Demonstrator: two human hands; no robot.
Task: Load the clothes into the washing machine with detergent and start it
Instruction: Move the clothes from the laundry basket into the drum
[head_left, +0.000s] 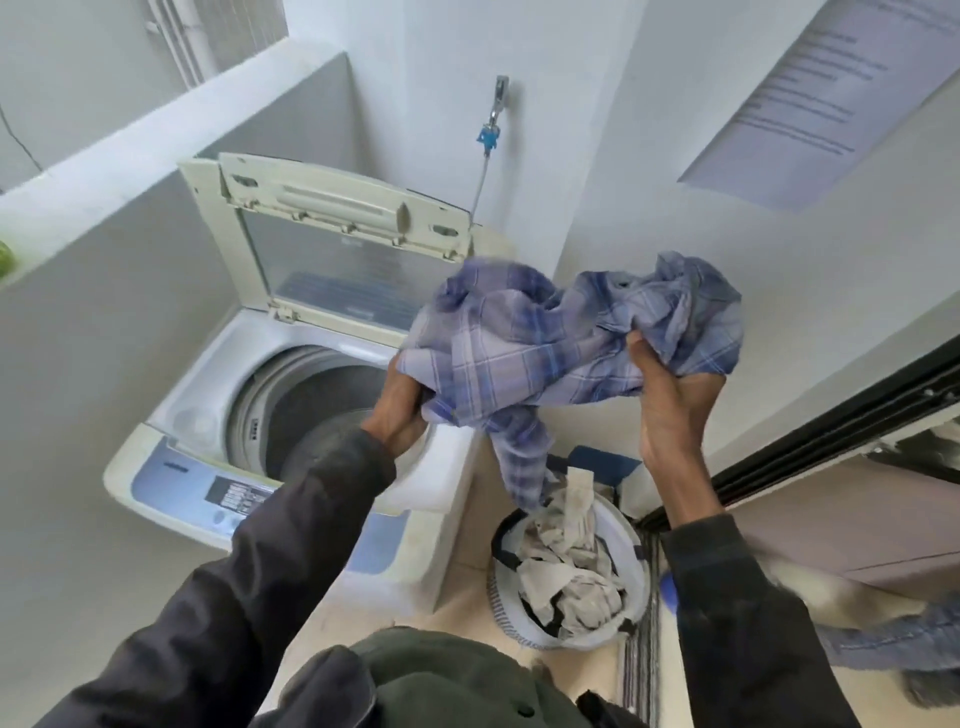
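A blue and white plaid shirt (545, 343) is bunched up in the air between both my hands. My left hand (402, 402) grips its left end just over the right rim of the washing machine (208, 415). My right hand (670, 395) holds the right end of the bundle from below, thumb up into the cloth. One sleeve hangs down toward the white laundry basket (631, 582) on the floor, which holds pale crumpled clothes (566, 566). The top-loader's lid (332, 244) stands open and the dark drum (322, 410) is visible.
A tap with a blue fitting (491, 130) and hose is on the wall behind the machine. A low grey wall (130, 171) runs along the left. A dark sliding door frame (831, 447) is at the right, with a striped mat (641, 670) below it.
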